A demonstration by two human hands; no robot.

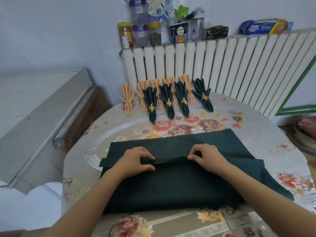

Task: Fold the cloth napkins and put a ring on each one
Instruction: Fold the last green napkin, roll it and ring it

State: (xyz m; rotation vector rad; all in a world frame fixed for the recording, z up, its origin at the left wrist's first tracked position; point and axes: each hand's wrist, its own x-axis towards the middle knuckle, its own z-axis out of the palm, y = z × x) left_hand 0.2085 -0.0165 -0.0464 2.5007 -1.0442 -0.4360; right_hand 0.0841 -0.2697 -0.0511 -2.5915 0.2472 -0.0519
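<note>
Both hands pinched a raised pleat across the middle of the dark green cloth napkin (179, 182), the left hand (135, 161) and right hand (206, 158) curled onto the fold. That napkin lay spread on the near part of a round table under a floral plastic cover (82, 183). Farther back stood folded green napkins (168, 101) and peach napkins (127, 100), each in a gold ring. One loose gold ring (241, 117) lay to the right. Behind rose a white ribbed radiator (230, 65) carrying jars and bottles.
</note>
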